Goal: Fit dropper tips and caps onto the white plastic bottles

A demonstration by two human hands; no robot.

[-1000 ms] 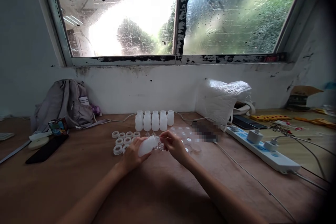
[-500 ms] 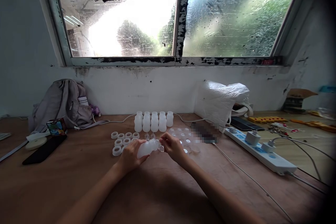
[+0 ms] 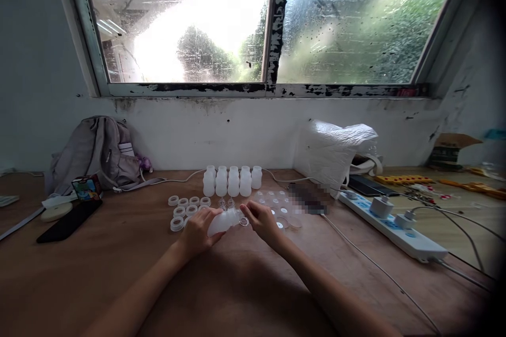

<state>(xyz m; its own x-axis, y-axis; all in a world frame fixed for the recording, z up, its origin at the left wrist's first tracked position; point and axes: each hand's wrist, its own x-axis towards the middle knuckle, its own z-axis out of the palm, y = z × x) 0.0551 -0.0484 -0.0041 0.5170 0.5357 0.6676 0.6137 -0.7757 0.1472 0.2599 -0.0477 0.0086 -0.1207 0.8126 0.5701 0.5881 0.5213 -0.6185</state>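
Observation:
My left hand (image 3: 196, 231) is closed round a small white plastic bottle (image 3: 222, 222) held on its side, mouth to the right. At that mouth my right hand (image 3: 263, 221) pinches a small clear ring-like piece (image 3: 244, 221). Behind the hands stands a row of several white bottles (image 3: 232, 181). Several white ring caps (image 3: 185, 208) lie to the left of it, and several small clear pieces (image 3: 281, 209) lie to the right.
A grey backpack (image 3: 95, 155), a small box (image 3: 86, 187) and a black phone (image 3: 69, 220) lie at the left. A white plastic bag (image 3: 336, 150) leans on the wall. A power strip (image 3: 391, 225) with plugs and cables runs along the right of the wooden table (image 3: 245, 295).
Both hands with the bottle have sunk slightly toward the table. The bottle has tipped a little flatter, and my right hand stays at its mouth.

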